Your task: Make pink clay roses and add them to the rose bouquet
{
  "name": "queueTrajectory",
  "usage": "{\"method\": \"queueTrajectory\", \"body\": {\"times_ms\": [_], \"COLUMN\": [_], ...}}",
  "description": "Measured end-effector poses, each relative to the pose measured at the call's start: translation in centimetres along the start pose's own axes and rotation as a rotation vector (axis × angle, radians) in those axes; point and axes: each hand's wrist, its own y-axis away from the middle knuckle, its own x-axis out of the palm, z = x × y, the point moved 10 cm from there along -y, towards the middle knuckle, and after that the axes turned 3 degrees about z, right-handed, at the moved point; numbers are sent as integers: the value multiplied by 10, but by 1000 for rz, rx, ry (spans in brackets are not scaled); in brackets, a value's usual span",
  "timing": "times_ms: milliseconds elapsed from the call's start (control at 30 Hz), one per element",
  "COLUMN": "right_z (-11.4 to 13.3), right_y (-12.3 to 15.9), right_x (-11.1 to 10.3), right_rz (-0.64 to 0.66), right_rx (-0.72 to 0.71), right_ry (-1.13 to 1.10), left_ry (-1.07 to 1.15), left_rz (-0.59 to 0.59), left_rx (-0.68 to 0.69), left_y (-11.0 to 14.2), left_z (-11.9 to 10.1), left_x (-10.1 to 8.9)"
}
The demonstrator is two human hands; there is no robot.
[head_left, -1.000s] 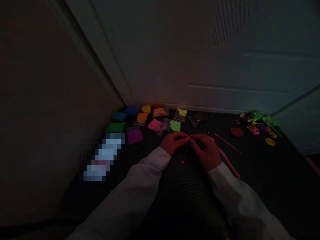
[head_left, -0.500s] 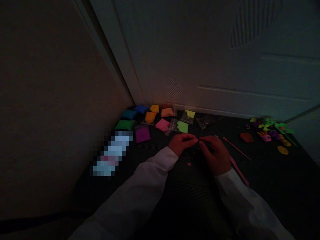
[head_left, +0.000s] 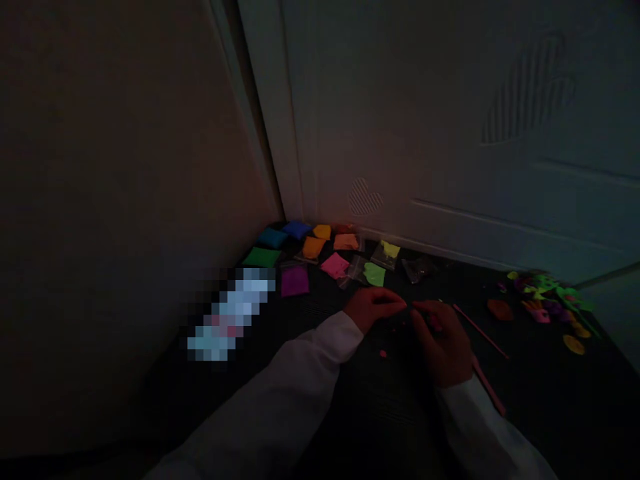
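Note:
My left hand [head_left: 373,310] is closed in a pinch, thumb and forefinger together over the dark table. Whatever sits at its fingertips is too small and dim to name. Just right of it, my right hand [head_left: 447,343] curls its fingers round a bit of pink clay [head_left: 435,323]. A narrow gap separates the two sets of fingertips. Below them a small pink clay piece [head_left: 383,353] lies on the table, with tiny crumbs near it. Beside my right hand are a thin pink stick tool [head_left: 481,331] and a flat pink tool [head_left: 489,387], partly hidden by the hand and sleeve.
Packets of coloured clay line the back, among them a purple packet [head_left: 295,280] and a light green one [head_left: 375,274]. A blurred-out bright screen [head_left: 233,313] lies left. Several small clay shapes [head_left: 550,300] and a brown lump [head_left: 500,309] sit right. A white panel [head_left: 390,120] rises behind.
The view has tilted, so everything sits lower and a little further right. My fingertips have drawn slightly apart, and pink clay now shows within my right hand.

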Motion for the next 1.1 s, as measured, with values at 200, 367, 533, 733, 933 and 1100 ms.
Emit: {"method": "queueTrajectory", "body": {"times_ms": [200, 367, 533, 733, 933, 1100], "right_z": [1, 8, 11, 9, 9, 5], "right_y": [-2, -4, -4, -6, -7, -8], "right_x": [-2, -4, 0, 0, -1, 2], "right_rz": [-28, -32, -12, -21, -13, -8], "right_rx": [28, 17, 8, 7, 3, 13], "right_ry": [-1, 3, 5, -28, -67, -148], "left_ry": [-118, -150, -175, -170, -152, -117], "left_rz": [27, 0, -17, -36, -63, -66], "left_rx": [30, 58, 64, 56, 24, 25], "left_y": [0, 0, -1, -4, -4, -3], "left_z": [-5, -4, -2, 4, 9, 8], "left_x": [1, -2, -6, -9, -13, -12]}}
